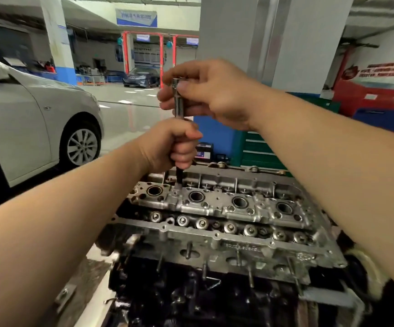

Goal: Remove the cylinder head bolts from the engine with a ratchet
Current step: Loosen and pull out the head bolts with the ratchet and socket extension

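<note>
Left hand (176,143) grip clenched round the shaft of an upright extension bar (179,107); right hand (211,90) just above it, fingers and thumb pinching the bar's top end. Below the left grip the dark bar tip drops into a hole in the cylinder head (214,208), far-left end. Silver car (33,119) well left of both grips.

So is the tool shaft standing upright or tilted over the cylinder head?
Upright: the tool shaft runs straight down to the cylinder head.
</note>
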`<state>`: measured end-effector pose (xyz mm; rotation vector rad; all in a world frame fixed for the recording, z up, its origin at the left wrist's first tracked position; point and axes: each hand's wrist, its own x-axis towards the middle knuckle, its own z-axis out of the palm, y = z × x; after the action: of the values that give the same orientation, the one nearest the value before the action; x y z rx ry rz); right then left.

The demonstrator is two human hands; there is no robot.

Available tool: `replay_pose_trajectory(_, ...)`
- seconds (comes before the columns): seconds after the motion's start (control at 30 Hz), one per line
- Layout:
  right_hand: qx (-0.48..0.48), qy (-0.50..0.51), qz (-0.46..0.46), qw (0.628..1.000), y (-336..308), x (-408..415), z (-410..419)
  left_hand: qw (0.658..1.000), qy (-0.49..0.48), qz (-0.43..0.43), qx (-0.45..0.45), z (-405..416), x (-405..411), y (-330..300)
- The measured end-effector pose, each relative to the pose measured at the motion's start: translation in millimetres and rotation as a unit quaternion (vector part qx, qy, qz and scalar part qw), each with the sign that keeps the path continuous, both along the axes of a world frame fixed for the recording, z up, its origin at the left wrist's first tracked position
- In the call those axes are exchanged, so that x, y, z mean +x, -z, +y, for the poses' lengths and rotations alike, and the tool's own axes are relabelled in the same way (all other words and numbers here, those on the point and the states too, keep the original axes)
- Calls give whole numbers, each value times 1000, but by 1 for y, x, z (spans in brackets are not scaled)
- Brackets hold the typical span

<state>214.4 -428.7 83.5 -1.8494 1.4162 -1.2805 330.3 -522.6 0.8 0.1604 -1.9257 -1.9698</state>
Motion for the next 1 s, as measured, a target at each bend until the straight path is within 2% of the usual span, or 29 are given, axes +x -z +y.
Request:
replay_pose_trajectory(0.03,-19,26,26,999,-1,2,-3,1000,15,-4,0,-1,1,-1)
replay_pose_trajectory(0.1,-40,85,46,995,-2,6,-5,1000,-24,-13,-6,2,-1,-3)
replay_pose_trajectory(0.17,-53,126,72,988,-3,12,-5,988,-147,-8,-50,10,-3,-1)
replay_pose_trajectory(0.27,-87,211,189,955,-5,23,-5,920,-375,64,-92,24,-5,4)
replay_pose_trajectory(0.37,-95,266,225,932,-6,35,-3,893,-431,124,-38,41,-24,7)
replay_pose_trajectory(0.47,-98,299,240,918,-6,38,-2,843,-517,126,-75,48,-39,9)
replay_pose_trajectory(0.53,-106,328,254,904,-6,34,-3,835,-533,84,-112,47,-41,4)
replay_pose_trajectory(0.6,-113,354,267,889,-6,29,-5,856,-501,53,-117,41,-40,-4)
replay_pose_trajectory(0.67,-122,377,276,876,-5,26,-5,903,-420,48,-82,30,-34,-8)
replay_pose_trajectory(0.77,-145,390,282,865,-6,24,-5,985,-164,26,-52,6,-16,-8)
replay_pose_trajectory(0.8,-152,383,306,858,-7,24,-3,995,-84,18,-45,0,-12,-8)
replay_pose_trajectory(0.87,-152,351,386,840,-14,25,1,999,7,2,-45,-7,-7,-11)
replay_pose_trajectory(1.0,-66,203,497,841,-40,24,11,997,74,14,-17,-6,-2,-13)
